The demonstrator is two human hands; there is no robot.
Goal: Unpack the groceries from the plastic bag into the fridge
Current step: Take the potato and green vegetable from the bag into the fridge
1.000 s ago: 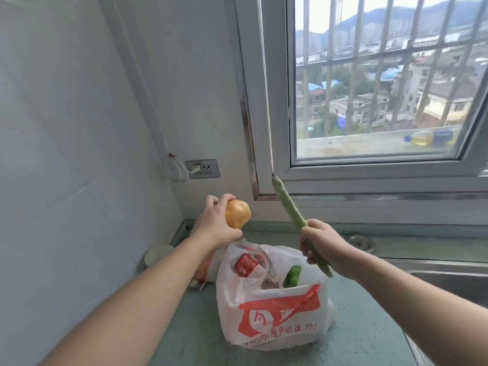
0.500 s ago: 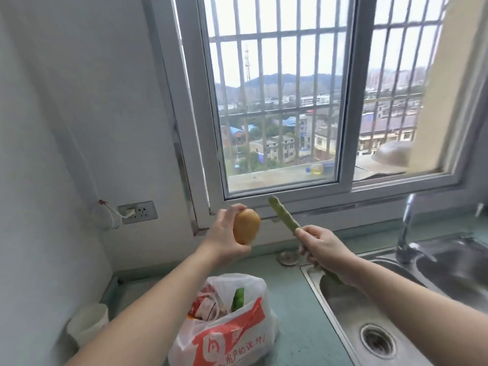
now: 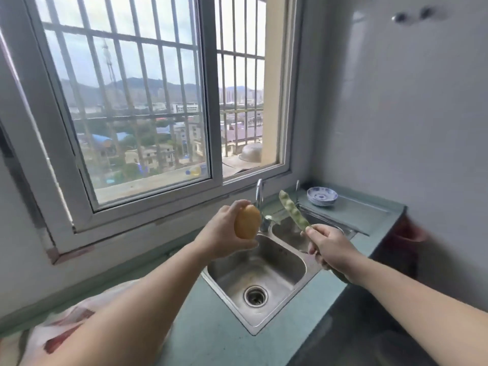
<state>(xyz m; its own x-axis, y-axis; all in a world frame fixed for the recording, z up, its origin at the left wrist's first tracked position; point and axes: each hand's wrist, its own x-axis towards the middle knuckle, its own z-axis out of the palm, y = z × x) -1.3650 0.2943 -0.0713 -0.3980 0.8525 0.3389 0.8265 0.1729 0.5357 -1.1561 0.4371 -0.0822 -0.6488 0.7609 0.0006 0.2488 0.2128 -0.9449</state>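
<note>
**Kitchen counter by the barred window: a potato in one hand, a bean pod in the other**

Grey-green countertop (image 3: 211,328) runs under a barred sliding window (image 3: 126,107), with a double stainless-steel sink (image 3: 287,291) set into it.

The left hand (image 3: 221,236) curls round a smooth, oval, yellow-brown potato (image 3: 247,221), thumb below and fingers behind, holding it up over the near sink basin. The right hand (image 3: 330,247) grips a long, flat, pale green bean pod (image 3: 293,213) in a closed fist; the pod's bumpy upper end slants up and left toward the window, and a darker green length shows below the wrist. Both hands are in the air, apart from each other, above the sink.

Just behind the potato rises a curved chrome tap (image 3: 260,196). The near basin has a round metal drain (image 3: 255,296) at its bottom. At the lower left edge, partly hidden by the left forearm and blurred, lies the white plastic bag (image 3: 58,336) with red print, resting on the counter. A stack of blue-and-white patterned bowls (image 3: 322,196) sits on the counter in the far corner. White tiled walls enclose the corner.
</note>
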